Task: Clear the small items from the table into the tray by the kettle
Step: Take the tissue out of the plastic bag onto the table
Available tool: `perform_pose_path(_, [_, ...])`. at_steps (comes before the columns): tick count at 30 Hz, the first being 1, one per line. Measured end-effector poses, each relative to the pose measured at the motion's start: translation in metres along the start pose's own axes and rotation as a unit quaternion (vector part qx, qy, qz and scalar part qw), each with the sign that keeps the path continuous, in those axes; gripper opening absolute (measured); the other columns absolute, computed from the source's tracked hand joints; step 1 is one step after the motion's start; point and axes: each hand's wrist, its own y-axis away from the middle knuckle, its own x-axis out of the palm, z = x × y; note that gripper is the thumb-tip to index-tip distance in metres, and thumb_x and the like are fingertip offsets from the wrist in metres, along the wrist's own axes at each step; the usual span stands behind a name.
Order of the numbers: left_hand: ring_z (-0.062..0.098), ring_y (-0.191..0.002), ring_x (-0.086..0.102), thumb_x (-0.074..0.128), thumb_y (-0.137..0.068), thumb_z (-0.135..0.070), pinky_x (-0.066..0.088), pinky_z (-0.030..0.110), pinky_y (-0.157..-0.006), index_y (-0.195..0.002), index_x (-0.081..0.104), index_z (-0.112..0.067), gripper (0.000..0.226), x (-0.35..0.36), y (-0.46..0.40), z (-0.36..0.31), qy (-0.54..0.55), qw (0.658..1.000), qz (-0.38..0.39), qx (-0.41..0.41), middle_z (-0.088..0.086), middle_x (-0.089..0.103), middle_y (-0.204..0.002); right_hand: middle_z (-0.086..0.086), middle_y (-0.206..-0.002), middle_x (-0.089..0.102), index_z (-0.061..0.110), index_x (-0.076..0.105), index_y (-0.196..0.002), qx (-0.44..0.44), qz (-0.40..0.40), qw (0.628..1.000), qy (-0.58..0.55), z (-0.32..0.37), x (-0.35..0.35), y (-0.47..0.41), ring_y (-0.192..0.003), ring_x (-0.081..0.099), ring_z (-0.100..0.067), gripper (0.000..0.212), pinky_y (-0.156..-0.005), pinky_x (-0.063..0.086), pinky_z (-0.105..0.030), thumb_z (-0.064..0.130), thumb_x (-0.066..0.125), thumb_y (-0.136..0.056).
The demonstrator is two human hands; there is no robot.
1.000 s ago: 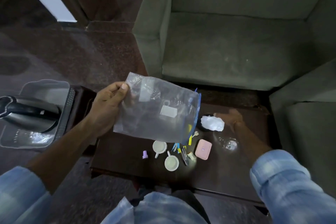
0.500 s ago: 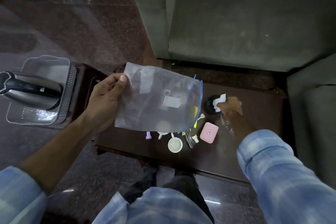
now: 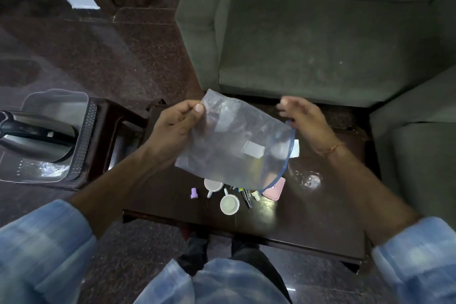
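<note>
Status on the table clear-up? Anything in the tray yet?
Nothing visibly done: the tray by the kettle shows no small items. In hand: left hand holds a clear bag, right hand at its blue edge. Left: cups, purple piece, pink case on the table.

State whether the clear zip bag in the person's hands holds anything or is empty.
Apparently empty: the zip bag hangs flat from the left hand, and only a pale label shows on it.

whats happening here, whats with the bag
A person is holding a clear zip bag above a dark table. The left hand pinches one corner of it, and the right hand is at its blue-edged opening. Two small white cups, a purple piece and a pink case lie on the table. The tray holds only the kettle.
</note>
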Motion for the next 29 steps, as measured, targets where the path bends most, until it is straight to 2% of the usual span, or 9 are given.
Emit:
perform_pose_path(3, [0.013, -0.075, 0.063, 0.053, -0.099, -0.023, 0.054, 0.025, -0.07, -0.091, 0.069, -0.017, 0.019, 0.012, -0.014, -0.015, -0.034, 0.999, 0.041, 0.008, 0.004, 0.068, -0.084, -0.005, -0.104, 0.074, 0.017, 0.071, -0.11, 0.029, 0.255, 0.965, -0.062, 0.064, 0.0, 0.028, -0.091, 0.07, -0.014, 0.06, -0.079, 0.055, -0.023, 0.066, 0.062, -0.077])
perform_pose_path(6, [0.01, -0.073, 0.063, 0.056, -0.098, -0.025, 0.053, 0.02, -0.068, -0.094, 0.069, -0.011, 0.02, 0.023, -0.027, -0.031, -0.065, 0.995, 0.07, 0.032, 0.002, 0.07, -0.081, -0.014, -0.101, 0.073, 0.009, 0.07, -0.107, 0.025, 0.335, 0.942, 0.013, 0.094, -0.006, 0.046, -0.085, 0.07, -0.021, 0.034, -0.075, 0.059, -0.03, 0.029, 0.076, -0.08])
perform_pose_path(11, [0.013, -0.088, 0.068, 0.065, -0.088, -0.049, 0.057, 0.023, -0.068, -0.098, 0.072, -0.032, 0.021, 0.026, -0.04, -0.041, -0.047, 0.998, -0.012, 0.029, -0.003, 0.074, -0.098, -0.023, -0.105, 0.067, -0.007, 0.054, -0.12, 0.032, 0.245, 0.968, -0.034, 0.094, -0.02, 0.07, -0.076, 0.069, -0.023, 0.037, -0.071, 0.059, -0.034, -0.008, 0.064, -0.084])
perform_pose_path(13, [0.014, -0.091, 0.069, 0.067, -0.072, -0.07, 0.059, 0.032, -0.067, -0.097, 0.068, -0.041, 0.038, 0.025, -0.034, -0.031, 0.004, 0.996, -0.036, -0.076, -0.005, 0.072, -0.105, -0.02, -0.1, 0.068, -0.003, 0.058, -0.113, 0.023, 0.18, 0.981, -0.07, 0.087, -0.027, 0.078, -0.071, 0.07, -0.019, 0.03, -0.064, 0.059, -0.032, -0.007, 0.063, -0.084])
perform_pose_path(15, [0.02, -0.097, 0.071, 0.068, -0.059, -0.08, 0.06, 0.039, -0.07, -0.109, 0.062, -0.04, 0.064, 0.03, -0.023, -0.013, 0.04, 0.981, 0.033, -0.188, -0.003, 0.071, -0.112, -0.015, -0.093, 0.072, 0.006, 0.064, -0.105, 0.029, 0.122, 0.985, -0.122, 0.078, -0.035, 0.085, -0.069, 0.071, -0.018, 0.023, -0.057, 0.059, -0.029, -0.006, 0.063, -0.085])
perform_pose_path(19, [0.023, -0.1, 0.069, 0.076, -0.074, -0.051, 0.054, 0.046, -0.093, -0.118, 0.065, -0.02, 0.055, 0.055, -0.009, 0.013, 0.039, 0.957, 0.149, -0.244, 0.006, 0.071, -0.117, -0.014, -0.098, 0.074, 0.013, 0.07, -0.098, 0.052, 0.083, 0.965, -0.243, 0.061, -0.043, 0.096, -0.076, 0.073, -0.022, 0.025, -0.059, 0.062, -0.036, -0.003, 0.064, -0.08])
perform_pose_path(23, [0.015, -0.072, 0.071, 0.066, -0.09, -0.013, 0.057, 0.033, -0.065, -0.106, 0.067, -0.012, 0.016, 0.075, -0.012, 0.01, 0.073, 0.975, 0.113, -0.179, 0.007, 0.074, -0.092, -0.014, -0.102, 0.07, 0.007, 0.062, -0.115, 0.039, 0.054, 0.98, -0.19, 0.044, -0.058, 0.102, -0.082, 0.067, -0.027, 0.028, -0.067, 0.057, -0.039, 0.0, 0.061, -0.088])
perform_pose_path(26, [0.014, -0.063, 0.071, 0.065, -0.088, -0.002, 0.055, 0.024, -0.049, -0.096, 0.069, -0.012, 0.013, 0.081, -0.018, 0.003, 0.047, 0.989, 0.093, -0.108, 0.003, 0.075, -0.081, -0.009, -0.087, 0.075, 0.016, 0.074, -0.1, 0.025, 0.015, 0.994, -0.107, 0.033, -0.073, 0.112, -0.066, 0.066, -0.02, 0.02, -0.057, 0.055, -0.033, 0.004, 0.063, -0.088])
perform_pose_path(29, [0.009, -0.063, 0.068, 0.066, -0.084, 0.007, 0.054, 0.021, -0.054, -0.08, 0.073, -0.012, 0.02, 0.088, -0.025, -0.005, -0.003, 0.994, 0.102, -0.029, -0.002, 0.074, -0.073, -0.006, -0.067, 0.071, 0.016, 0.078, -0.079, 0.03, -0.025, 0.992, -0.123, 0.021, -0.08, 0.122, -0.043, 0.057, -0.011, 0.031, -0.039, 0.05, -0.022, -0.007, 0.057, -0.086])
